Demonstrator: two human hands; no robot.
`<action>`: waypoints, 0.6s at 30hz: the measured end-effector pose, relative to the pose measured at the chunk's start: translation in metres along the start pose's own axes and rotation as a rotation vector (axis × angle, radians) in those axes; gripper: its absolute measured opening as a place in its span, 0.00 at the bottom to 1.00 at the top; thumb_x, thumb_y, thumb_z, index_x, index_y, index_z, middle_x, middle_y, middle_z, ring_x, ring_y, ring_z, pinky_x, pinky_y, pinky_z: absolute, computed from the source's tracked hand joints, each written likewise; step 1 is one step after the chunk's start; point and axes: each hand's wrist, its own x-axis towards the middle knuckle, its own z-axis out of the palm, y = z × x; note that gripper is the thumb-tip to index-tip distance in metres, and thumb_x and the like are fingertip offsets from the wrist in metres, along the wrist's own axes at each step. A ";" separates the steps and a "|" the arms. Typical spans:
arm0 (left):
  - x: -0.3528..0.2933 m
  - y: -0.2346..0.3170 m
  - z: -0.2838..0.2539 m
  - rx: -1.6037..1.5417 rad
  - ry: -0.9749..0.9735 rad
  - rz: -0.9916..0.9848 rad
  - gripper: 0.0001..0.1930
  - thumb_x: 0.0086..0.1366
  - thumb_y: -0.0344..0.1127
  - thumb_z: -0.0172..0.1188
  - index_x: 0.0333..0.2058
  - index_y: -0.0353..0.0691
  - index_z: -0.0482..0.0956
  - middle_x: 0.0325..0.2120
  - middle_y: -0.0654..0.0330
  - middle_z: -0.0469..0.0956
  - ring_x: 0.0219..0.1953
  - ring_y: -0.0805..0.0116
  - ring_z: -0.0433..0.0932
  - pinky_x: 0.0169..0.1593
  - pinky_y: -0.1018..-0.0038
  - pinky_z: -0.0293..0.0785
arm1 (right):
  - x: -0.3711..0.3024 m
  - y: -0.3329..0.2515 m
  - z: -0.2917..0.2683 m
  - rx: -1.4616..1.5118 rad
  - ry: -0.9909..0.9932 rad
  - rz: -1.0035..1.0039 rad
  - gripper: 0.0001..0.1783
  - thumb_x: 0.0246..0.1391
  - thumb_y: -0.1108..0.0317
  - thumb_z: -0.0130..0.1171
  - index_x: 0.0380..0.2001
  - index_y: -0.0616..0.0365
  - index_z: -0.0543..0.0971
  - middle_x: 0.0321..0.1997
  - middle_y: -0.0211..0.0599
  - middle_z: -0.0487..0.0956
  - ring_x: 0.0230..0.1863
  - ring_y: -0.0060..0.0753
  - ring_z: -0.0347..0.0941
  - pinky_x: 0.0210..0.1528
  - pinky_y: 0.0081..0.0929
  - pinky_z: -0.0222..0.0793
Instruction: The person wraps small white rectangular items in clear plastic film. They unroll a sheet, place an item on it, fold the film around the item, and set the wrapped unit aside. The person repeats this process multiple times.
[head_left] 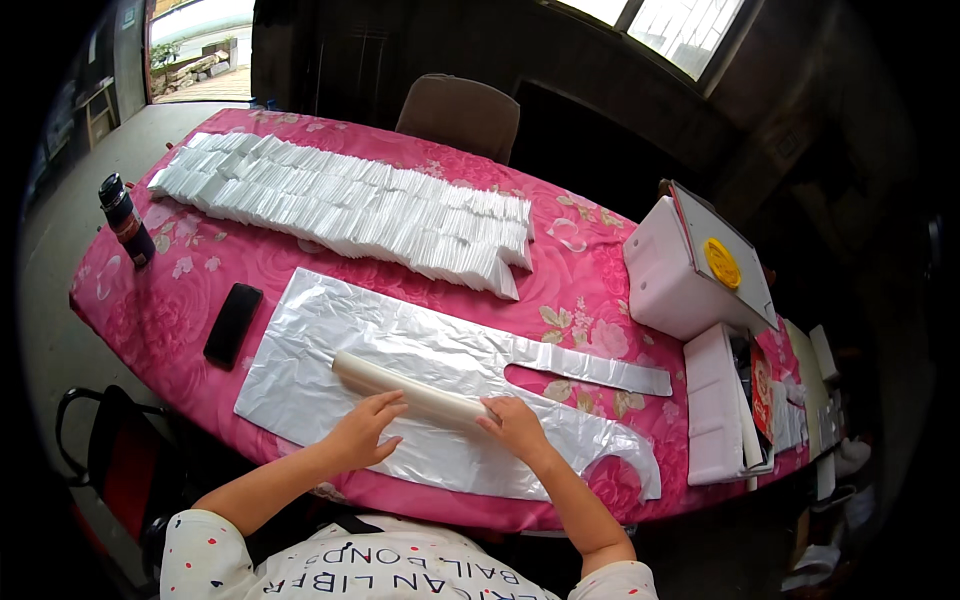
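Writing first: dark block lettering runs across the front of the white shirt, upside down from this view; a red packet in the lower foam box bears print too small to read, and the markings on the dark bottle are unclear. The pale plastic roll lies on the flattened silvery bag, itself spread on the pink floral tabletop in front of the person. Roll's long axis: mainly left to right, slanted, left end farther from the body, right end nearer. Bag's long axis slants the same way; its broad end is at left, its two handle strips point right, with pink cloth visible in the cutout between them. Left hand: open, thumb spread from fingers, fingertips at the roll's near side. Right hand: fingers bent at the roll's right end; cannot tell whether they grip it. Edges: the bag's near side lies close to the tabletop's near edge; the phone sits just beside its left end. Open cloth separates the bag from the white stack beyond, and the far handle strip from the lower foam box at right.
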 end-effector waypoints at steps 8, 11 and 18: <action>0.000 0.037 0.044 0.123 -0.050 0.080 0.34 0.54 0.46 0.61 0.55 0.34 0.62 0.59 0.41 0.54 0.62 0.42 0.51 0.62 0.57 0.53 | -0.075 -0.043 0.037 0.159 0.053 -0.055 0.22 0.54 0.57 0.52 0.46 0.62 0.75 0.50 0.51 0.71 0.50 0.48 0.67 0.54 0.37 0.61; 0.004 0.039 0.055 0.153 -0.113 0.144 0.34 0.54 0.50 0.59 0.55 0.37 0.63 0.60 0.41 0.52 0.64 0.41 0.47 0.63 0.54 0.50 | -0.083 -0.027 0.050 0.139 0.155 -0.142 0.21 0.54 0.61 0.50 0.49 0.61 0.73 0.58 0.51 0.65 0.60 0.49 0.58 0.62 0.39 0.52; 0.031 0.051 0.084 0.110 -0.316 0.324 0.36 0.53 0.52 0.61 0.56 0.37 0.63 0.61 0.39 0.48 0.64 0.39 0.43 0.64 0.52 0.46 | -0.090 0.032 0.037 -0.247 0.225 0.033 0.32 0.53 0.55 0.50 0.59 0.58 0.62 0.65 0.46 0.56 0.66 0.46 0.50 0.65 0.40 0.45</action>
